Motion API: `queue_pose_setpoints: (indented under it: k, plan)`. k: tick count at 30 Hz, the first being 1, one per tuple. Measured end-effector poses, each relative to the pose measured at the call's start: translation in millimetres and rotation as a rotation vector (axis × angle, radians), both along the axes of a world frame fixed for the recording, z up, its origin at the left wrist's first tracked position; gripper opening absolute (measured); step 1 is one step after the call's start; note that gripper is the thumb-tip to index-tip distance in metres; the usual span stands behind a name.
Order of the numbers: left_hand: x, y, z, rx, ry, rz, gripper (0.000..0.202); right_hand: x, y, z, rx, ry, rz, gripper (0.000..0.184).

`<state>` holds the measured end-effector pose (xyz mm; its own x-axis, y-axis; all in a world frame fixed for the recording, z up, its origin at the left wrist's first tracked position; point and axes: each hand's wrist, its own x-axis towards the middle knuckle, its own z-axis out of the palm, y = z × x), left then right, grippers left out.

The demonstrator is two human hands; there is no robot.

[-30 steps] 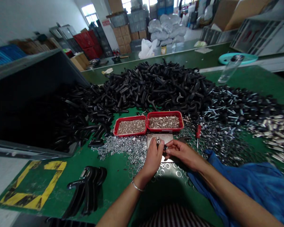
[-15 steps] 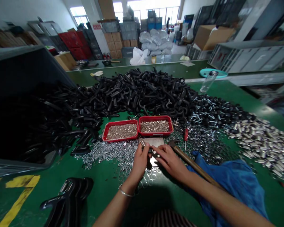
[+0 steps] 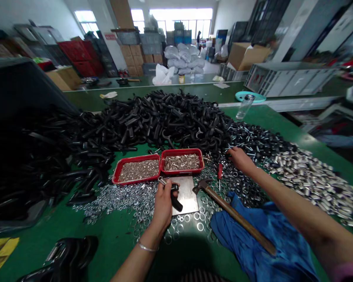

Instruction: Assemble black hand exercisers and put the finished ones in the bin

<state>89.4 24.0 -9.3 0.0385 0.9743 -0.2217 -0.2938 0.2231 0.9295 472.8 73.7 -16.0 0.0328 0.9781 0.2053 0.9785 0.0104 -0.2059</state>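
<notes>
L hand (image 3: 164, 201) clenched round a blk handle (image 3: 176, 199), w/ a ribbed silver piece (image 3: 162, 181) poking out past the fingers at 12 o'clock; handle's lower end sticks out at approx 4, over a metal plate (image 3: 186, 197) lying at 3 from that hand. R hand (image 3: 240, 159) is at L hand's 2, well apart, fingertips down at the near-left edge of the knob pile (image 3: 253, 137) (blk heads, silver shanks); tips hidden, can't tell if it's got anything.

Rest by clock from L hand: R red tray (image 3: 182, 171) at 1, L red tray (image 3: 138, 180) at 11, end to end, both w/ small metal pcs. Small washers (image 3: 114, 199) spread at 9; bigger rings (image 3: 200, 226) at 4, nr plate's bottom edge. Hammer (image 3: 226, 207): head just R of plate, shaft running to its 4–5, onto a blue cloth (image 3: 261, 229). Red-handled screwdriver (image 3: 220, 171) at approx 2, betw. plate & R hand.

Further out: big heap of blk handles (image 3: 164, 117) at 12; few assembled-looking ones (image 3: 67, 258) at 8; dark bin (image 3: 20, 78) at 10. From R hand: silver cylinders (image 3: 314, 180) at 3–4, clear bottle (image 3: 244, 107) at 12, grey crate (image 3: 294, 80) at 1.
</notes>
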Motion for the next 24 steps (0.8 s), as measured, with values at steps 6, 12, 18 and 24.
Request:
queue_pose_setpoints:
  k: [6,12,18,24]
  plan:
    - [-8,2,-0.3,-0.097,-0.204,0.019,0.040,-16,-3,25.1,0.010,0.134,0.092,0.012]
    - [6,-4,6.7,-0.149,-0.324,-0.044,0.033,-145,-72,42.7,-0.074,0.852,0.218,0.029]
    - [7,-14,16.6,-0.072,-0.347,-0.078,0.028,-236,-89,34.2,-0.050,1.129,0.289,0.024]
    - [-14,-15,10.1,-0.010,-0.081,-0.066,0.031,-228,-86,33.2,0.080,0.641,0.466,0.016]
